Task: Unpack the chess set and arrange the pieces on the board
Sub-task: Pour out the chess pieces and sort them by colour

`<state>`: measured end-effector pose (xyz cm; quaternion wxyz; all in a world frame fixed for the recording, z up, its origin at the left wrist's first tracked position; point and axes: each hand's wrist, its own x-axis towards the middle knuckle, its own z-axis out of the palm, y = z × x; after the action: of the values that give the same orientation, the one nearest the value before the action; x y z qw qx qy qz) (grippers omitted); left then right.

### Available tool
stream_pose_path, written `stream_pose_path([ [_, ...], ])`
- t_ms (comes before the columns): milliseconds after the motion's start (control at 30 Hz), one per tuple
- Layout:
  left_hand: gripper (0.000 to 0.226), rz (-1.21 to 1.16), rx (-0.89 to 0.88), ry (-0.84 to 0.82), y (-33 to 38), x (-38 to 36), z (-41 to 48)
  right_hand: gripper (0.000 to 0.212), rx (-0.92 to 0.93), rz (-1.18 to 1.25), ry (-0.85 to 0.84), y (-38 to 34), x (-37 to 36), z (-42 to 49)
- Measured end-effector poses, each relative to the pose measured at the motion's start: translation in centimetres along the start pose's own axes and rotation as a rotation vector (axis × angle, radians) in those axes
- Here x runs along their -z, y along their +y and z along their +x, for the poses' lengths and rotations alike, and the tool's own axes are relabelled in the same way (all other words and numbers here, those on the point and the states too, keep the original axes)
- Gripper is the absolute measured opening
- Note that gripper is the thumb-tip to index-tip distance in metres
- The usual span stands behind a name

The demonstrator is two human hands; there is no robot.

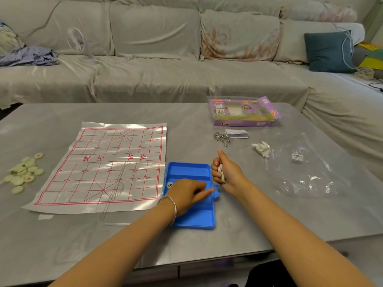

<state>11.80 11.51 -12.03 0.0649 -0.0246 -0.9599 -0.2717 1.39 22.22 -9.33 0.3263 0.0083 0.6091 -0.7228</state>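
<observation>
Here, mid-unpacking, the right hand (228,175) clutches several pale xiangqi pieces (221,168) beside the blue tray (186,170), where the left hand (186,195), forefinger out, reaches in, grip unclear. Next, likely: setting them onto the paper board (103,162).

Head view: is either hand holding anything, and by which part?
Right hand grips a few pale chess pieces, fingers curled round their rims. Left hand is in the blue tray; whether it holds anything cannot be told.
</observation>
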Motion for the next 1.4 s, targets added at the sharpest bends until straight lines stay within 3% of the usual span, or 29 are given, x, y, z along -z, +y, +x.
stream_pose_path([
  [67, 0.045, -0.357, 0.182, 0.197, 0.0, 0.5, 0.5, 0.046, -0.008, 0.027, -0.011, -0.1, -0.7, 0.0],
  [133, 0.049, -0.674, 0.474, 0.364, -0.3, 1.4, 1.4, 0.045, -0.038, 0.087, -0.028, -0.1, -1.6, 0.1],
  [200, 0.05, -1.058, 0.74, 0.391, -1.5, 2.8, 1.7, 0.044, -0.11, 0.19, -0.06, 0.2, -2.8, 0.2],
  [300, 0.054, -1.643, 0.862, 0.316, -4.6, 5.9, 0.2, 0.04, -0.284, 0.359, -0.085, 1.0, -5.3, 0.5],
  [433, 0.062, -1.843, 0.937, 0.364, -8.9, 10.6, -3.3, 0.038, -0.41, 0.336, -0.117, 1.3, -11.1, 1.3],
  [567, 0.048, -1.588, 0.985, 0.408, -13.3, 14.8, -7.3, 0.035, -0.447, 0.075, -0.234, 1.6, -19.1, 1.7],
  [700, 0.044, -1.119, 0.985, 0.514, -17.9, 18.5, -11.2, 0.033, -0.33, -0.781, -0.459, 2.7, -27.0, 2.4],
  [767, 0.044, -0.868, 0.949, 0.554, -20.1, 19.8, -13.3, 0.034, -0.265, -0.971, -0.523, 3.3, -30.4, 2.9],
  [833, 0.042, -0.667, 0.867, 0.635, -22.3, 20.5, -15.1, 0.033, -0.164, -0.915, -0.49, 4.0, -33.5, 3.4],
  [900, 0.035, -0.577, 0.8, 0.78, -24.6, 20.9, -16.6, 0.031, -0.094, -0.69, -0.399, 5.0, -36.5, 4.1],
  [1000, 0.02, -0.478, 0.774, 0.963, -28.5, 21.6, -18.5, 0.025, -0.048, -0.423, -0.25, 7.0, -40.3, 6.0],
  [1067, 0.022, -0.392, 0.785, 0.999, -31.2, 21.4, -19.4, 0.022, -0.04, -0.347, -0.174, 8.4, -42.1, 7.3],
  [1200, 0.032, -0.183, 0.786, 0.864, -33.9, 20.6, -19.8, 0.02, -0.03, -0.275, -0.144, 10.8, -44.8, 8.7],
  [1333, 0.04, 0.036, 0.783, 0.614, -34.3, 20.2, -19.5, 0.02, 0.21, -0.447, -0.224, 12.7, -46.3, 8.5],
  [1400, 0.05, 0.101, 0.785, 0.491, -34.3, 20.1, -19.6, 0.03, 0.326, -0.574, -0.324, 13.5, -46.3, 8.3],
])
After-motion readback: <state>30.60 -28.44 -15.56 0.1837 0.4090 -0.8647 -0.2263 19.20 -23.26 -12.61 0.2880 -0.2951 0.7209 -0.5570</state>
